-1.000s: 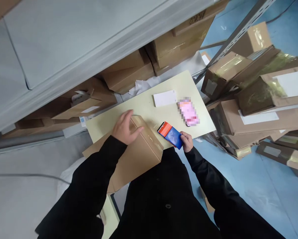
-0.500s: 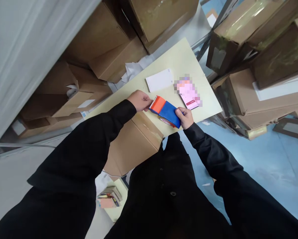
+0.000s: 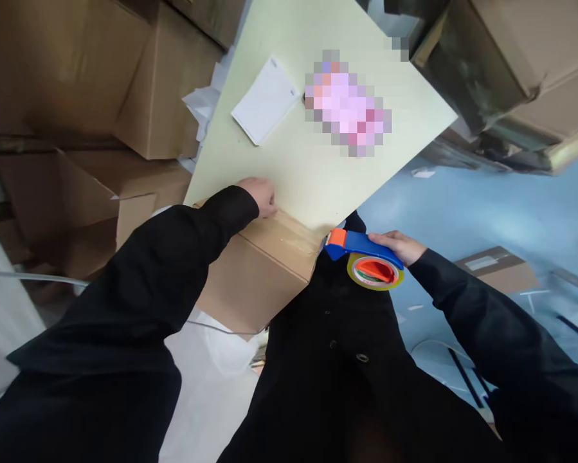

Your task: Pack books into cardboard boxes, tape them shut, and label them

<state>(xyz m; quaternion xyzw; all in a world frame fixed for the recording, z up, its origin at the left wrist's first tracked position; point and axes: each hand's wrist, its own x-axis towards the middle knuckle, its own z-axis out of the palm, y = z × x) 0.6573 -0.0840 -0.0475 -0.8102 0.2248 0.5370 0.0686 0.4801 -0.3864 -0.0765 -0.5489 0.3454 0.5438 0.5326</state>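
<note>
My right hand (image 3: 398,246) is closed around the blue body of a tape dispenser (image 3: 366,247) with an orange front and a yellowish tape roll. The dispenser's front end is beside the right end of a cardboard box (image 3: 254,283). My left hand (image 3: 263,195) is curled on the box's upper face, fingers folded down; anything inside them is hidden. Between the hands, a shiny strip of clear tape (image 3: 296,236) shows along the box top. The box lies at the near edge of a pale table (image 3: 289,173), against my body.
On the table are a white card or slip stack (image 3: 265,103) and a pixelated pink phone-like object (image 3: 346,106). Open cardboard boxes (image 3: 148,180) fill the left side. More boxes (image 3: 534,71) are stacked at upper right, and one box (image 3: 498,269) sits on the blue floor.
My left hand left the box top, touched the dispenser's front, then came back down curled onto the box. My right hand moved the dispenser right and turned it on its side. The view swung and closed in.
</note>
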